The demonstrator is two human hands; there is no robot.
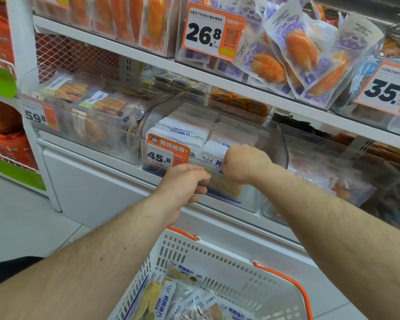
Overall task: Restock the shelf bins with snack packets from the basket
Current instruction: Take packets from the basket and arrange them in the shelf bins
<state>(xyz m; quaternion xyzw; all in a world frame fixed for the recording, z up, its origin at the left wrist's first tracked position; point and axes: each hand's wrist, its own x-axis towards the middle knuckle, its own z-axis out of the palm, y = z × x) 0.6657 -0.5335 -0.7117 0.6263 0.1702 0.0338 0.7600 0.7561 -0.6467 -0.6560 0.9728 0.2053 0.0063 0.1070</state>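
Note:
A clear shelf bin [252, 204] with an orange 45.8 price tag [168, 154] holds rows of white snack packets [194, 128]. My right hand [243, 162] is curled over the bin's front rim, gripping the top of a snack packet [223, 189] with tan slices, which stands just at the bin's front wall. My left hand [185, 183] pinches that packet's left edge, below the price tag. Whether the packet is inside or in front of the wall is unclear. Below, the white basket [217, 250] with orange handles holds several more packets [166, 296].
Neighbouring clear bins: one tagged 59.8 [90, 116] to the left, another [333, 181] to the right with darker packets. The shelf above carries purple-and-orange packets [298, 54] with tags 26.8 and 35.8. A white shelf base [90, 185] and tiled floor lie lower left.

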